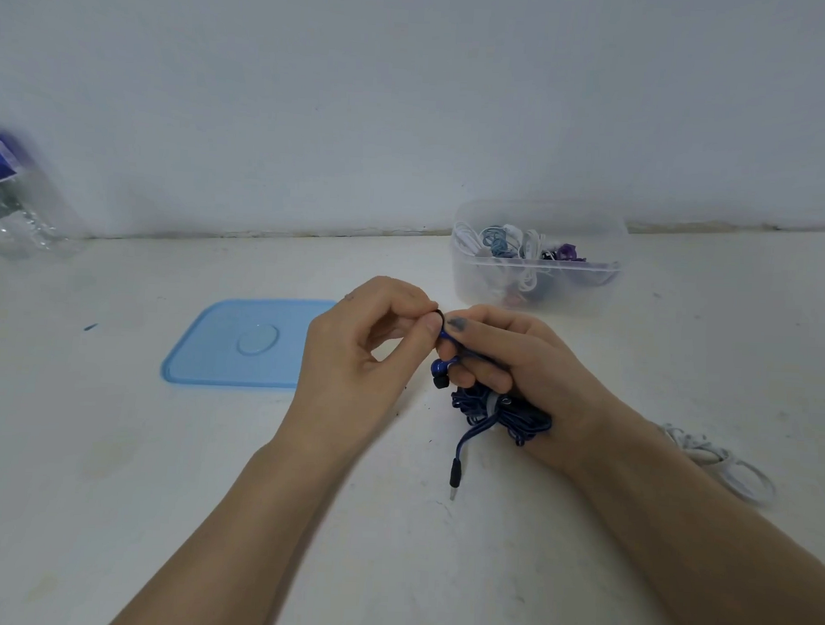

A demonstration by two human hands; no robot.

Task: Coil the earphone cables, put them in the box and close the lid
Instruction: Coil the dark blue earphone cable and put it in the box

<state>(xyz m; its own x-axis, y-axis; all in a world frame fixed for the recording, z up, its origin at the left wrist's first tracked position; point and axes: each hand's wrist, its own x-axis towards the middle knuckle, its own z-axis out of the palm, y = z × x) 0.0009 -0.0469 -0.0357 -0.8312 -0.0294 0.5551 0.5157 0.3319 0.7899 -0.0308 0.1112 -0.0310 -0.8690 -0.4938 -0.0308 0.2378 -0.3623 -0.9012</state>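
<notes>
Pinching one earbud of the blue earphones (496, 408) between thumb and forefinger, the left hand (353, 357) meets the right hand (516, 362), whose fingers curl around the bundled blue cable, with the second earbud poking out just below the pinch and the plug (455, 475) dangling beneath toward the table (208, 492). Left of the grip lies the blue lid (241, 343), flat; beyond it to the right stands the clear box (536, 258), open, holding coiled earphones. White earphones (718, 463) lie behind the right wrist, and a bottle (17, 195) stands far left.
</notes>
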